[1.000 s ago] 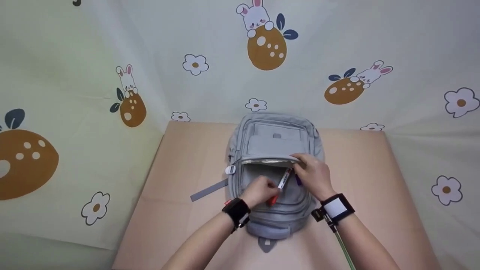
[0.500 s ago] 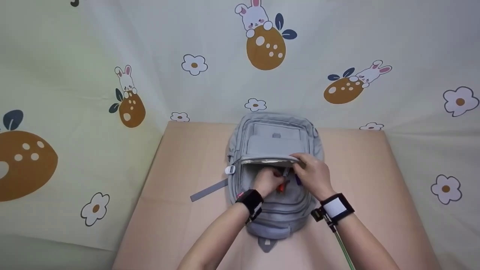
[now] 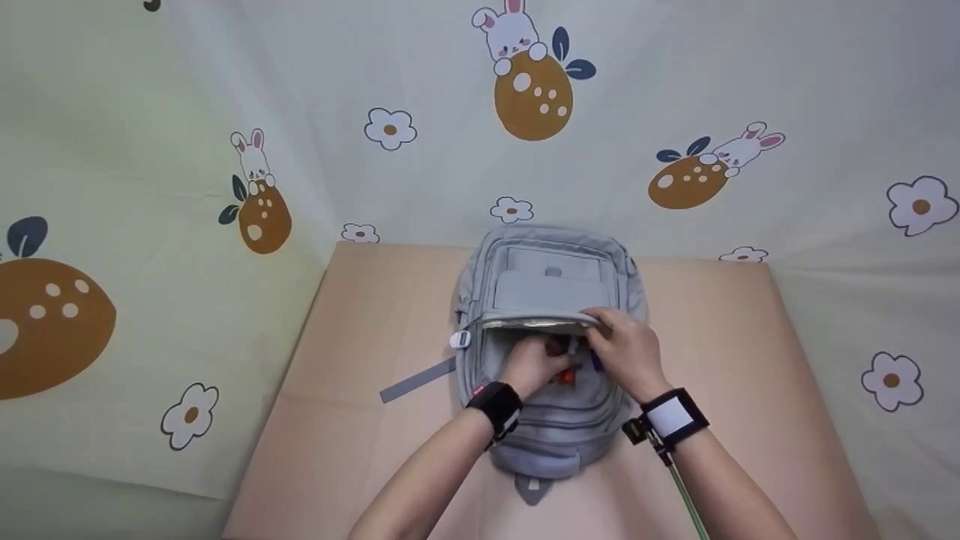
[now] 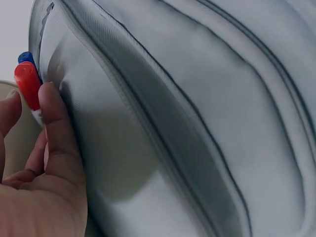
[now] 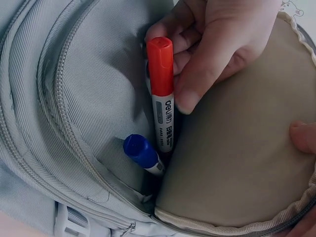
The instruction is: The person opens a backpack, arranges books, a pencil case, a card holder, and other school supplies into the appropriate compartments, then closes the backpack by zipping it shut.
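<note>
A grey backpack (image 3: 551,292) lies on the table with its front pocket unzipped. My right hand (image 3: 628,352) grips the pocket's flap (image 5: 237,163) at its edge, thumb on the beige lining, and lifts it. Inside the pocket, my left hand (image 3: 536,364) is at a red-capped whiteboard marker (image 5: 162,94), which stands cap up. Its thumb (image 4: 11,111) and fingers lie loosely apart on either side of the marker. Beside that leans a blue-capped marker (image 5: 143,152), its lower end hidden in the pocket.
The backpack rests on a light brown tabletop (image 3: 375,315). A grey strap (image 3: 418,381) sticks out to its left, and a white round tag (image 3: 460,340) hangs at the zipper. Behind stands a cloth backdrop (image 3: 435,172) with rabbit and flower prints.
My left hand has carried the red-capped marker from the pocket's opening deeper inside, up and to the right, and its fingers have loosened. My right hand stays at the flap.
</note>
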Available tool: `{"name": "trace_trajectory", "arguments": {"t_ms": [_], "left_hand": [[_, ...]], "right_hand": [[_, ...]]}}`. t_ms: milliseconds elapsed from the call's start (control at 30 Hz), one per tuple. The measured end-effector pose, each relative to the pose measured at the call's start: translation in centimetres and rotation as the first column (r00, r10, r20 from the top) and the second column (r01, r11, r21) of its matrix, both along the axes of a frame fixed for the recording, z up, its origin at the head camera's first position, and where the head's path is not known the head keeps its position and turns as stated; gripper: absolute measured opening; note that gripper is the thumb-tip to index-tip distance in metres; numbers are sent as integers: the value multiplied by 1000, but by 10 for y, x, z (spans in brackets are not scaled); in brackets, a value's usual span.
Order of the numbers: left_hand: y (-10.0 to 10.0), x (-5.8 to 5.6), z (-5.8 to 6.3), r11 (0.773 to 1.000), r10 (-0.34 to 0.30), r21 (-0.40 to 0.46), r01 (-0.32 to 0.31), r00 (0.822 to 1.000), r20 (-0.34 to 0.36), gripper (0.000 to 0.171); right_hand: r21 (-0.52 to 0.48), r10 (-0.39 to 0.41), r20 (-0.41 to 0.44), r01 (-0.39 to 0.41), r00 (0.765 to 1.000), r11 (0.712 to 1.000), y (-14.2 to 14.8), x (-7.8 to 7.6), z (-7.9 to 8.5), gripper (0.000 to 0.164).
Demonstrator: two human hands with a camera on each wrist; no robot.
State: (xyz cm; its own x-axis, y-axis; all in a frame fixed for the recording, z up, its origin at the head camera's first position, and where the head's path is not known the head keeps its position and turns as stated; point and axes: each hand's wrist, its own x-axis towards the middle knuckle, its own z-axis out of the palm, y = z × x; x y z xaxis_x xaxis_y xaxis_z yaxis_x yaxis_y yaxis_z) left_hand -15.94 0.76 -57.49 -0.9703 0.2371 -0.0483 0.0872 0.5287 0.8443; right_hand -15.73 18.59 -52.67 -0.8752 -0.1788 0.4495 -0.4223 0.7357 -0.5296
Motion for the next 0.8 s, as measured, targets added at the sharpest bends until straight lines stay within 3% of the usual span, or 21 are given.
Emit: {"name": "trace_trajectory", "arguments": {"t_ms": [67,133,200,233,267,300,367,433,467,500,567,700,800], "left_hand": [[-7,7,3,999,-28,-37,27,999,-33,23],[-15,16,8,995,-62,-85,53,992,-112,23],[-23,25,15,989,-104,-124,76,966,-236,22],[-27,29,19,987,-127,-132,89,941,-312,20],[-31,32,23,986,-146,-136,99,905,-400,18],[-35,35,28,985,-158,-138,103,855,-493,16],[-45,37,36,987,-158,-132,94,736,-658,12],[-55,37,42,989,-145,-132,69,625,-767,16],[-60,35,43,989,-139,-136,48,586,-798,21],[-66,33,44,989,-138,-149,26,561,-816,27],[-75,28,42,983,-154,-185,-2,547,-823,36],[-90,21,29,963,-214,-270,-13,573,-791,40],[-96,21,17,952,-243,-305,-16,567,-787,34]], "right_hand": [[-2,3,5,-3,1000,1000,0,0,-1,20],[-4,7,7,-7,1000,1000,0,1,-2,21],[-6,9,-2,-9,1000,1000,0,1,-3,22],[-7,11,-10,-11,1000,1000,0,1,-3,22],[-3,14,-18,-14,1000,1000,-1,2,-4,22],[-1,21,-28,-21,999,1000,-1,2,-5,22],[13,31,-46,-30,998,999,0,4,-7,22],[31,46,-62,-44,997,999,0,7,-9,23],[42,52,-69,-50,996,998,1,8,-10,24],[52,58,-76,-54,995,997,1,10,-12,25],[69,67,-90,-61,994,996,2,15,-15,27],[85,83,-124,-73,989,994,4,23,-25,31],[93,101,-155,-87,983,992,4,28,-32,33]]}}
